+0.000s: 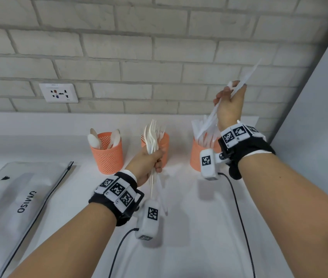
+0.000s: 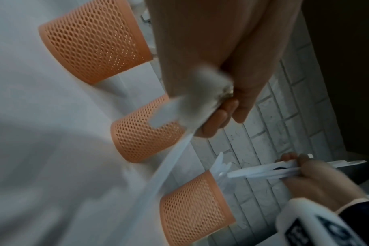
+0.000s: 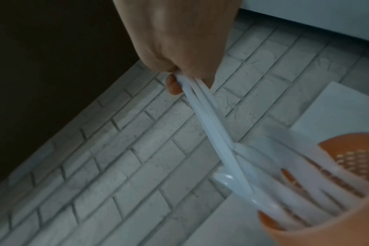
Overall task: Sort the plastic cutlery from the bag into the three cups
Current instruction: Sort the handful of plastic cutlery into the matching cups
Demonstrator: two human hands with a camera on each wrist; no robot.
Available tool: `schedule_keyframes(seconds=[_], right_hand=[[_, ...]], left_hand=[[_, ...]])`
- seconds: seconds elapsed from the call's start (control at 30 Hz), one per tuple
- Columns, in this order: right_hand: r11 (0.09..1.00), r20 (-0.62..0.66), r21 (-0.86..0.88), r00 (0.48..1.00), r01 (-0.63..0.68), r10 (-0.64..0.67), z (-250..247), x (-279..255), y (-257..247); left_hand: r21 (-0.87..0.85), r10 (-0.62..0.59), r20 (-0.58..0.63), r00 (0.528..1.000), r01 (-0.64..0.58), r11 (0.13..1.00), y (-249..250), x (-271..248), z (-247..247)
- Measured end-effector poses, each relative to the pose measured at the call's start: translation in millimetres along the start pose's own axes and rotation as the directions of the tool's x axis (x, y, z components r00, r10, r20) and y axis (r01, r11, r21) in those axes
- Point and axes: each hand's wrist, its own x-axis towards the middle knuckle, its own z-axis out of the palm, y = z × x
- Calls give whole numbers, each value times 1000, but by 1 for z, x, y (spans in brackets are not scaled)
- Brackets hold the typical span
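Three orange mesh cups stand in a row by the brick wall: the left cup (image 1: 107,154) holds spoons, the middle cup (image 1: 164,146) forks, the right cup (image 1: 196,155) knives. My left hand (image 1: 149,161) grips a bundle of white forks (image 1: 152,135) upright in front of the middle cup. My right hand (image 1: 229,103) is raised above the right cup and grips a few white knives (image 1: 209,121), their lower ends pointing down at the cup. In the right wrist view the knives (image 3: 213,121) slant down from my right hand (image 3: 177,50) toward the cup (image 3: 318,233).
A grey zip bag (image 1: 16,195) lies flat at the left on the white counter (image 1: 199,217). A wall socket (image 1: 58,92) sits on the brick wall. A pale panel (image 1: 319,117) closes the right side. Cables trail from both wrist cameras.
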Motion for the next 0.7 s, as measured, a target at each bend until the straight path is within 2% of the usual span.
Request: schedule_keyframes(seconds=[0.07,0.17,0.33,0.4,0.47,0.57,0.63,0.7], right_hand=[[995,43,-84,998,56,-52,-2,2,13],[965,142,-250,989,76,-41,-6,-1,40],[900,291,-435,944,-13,154,-16,-19,72],[885,323,-466,928,-16,187,-17,-24,76],[888,329,-460,933,21,148,-17,-26,74],[838,349,-494,936,233,-54,-11,-31,64],[835,427,-433,893,339,-141,-5,-43,50],[892,581,-323,810,315,-76,0,-62,37]], left_hand=[[-36,-5,-5,1000,5,999,3,5,4],[-135,-43,35,998,48,990,4,8,7],[-115,-44,60,997,51,992,0,10,8],[-115,-32,58,998,38,993,-1,10,8],[-123,-27,49,998,33,992,-3,12,7],[-167,-21,23,1000,25,986,-4,15,7],[-238,1,13,1000,2,971,-1,15,7],[-298,41,15,999,-35,954,4,14,8]])
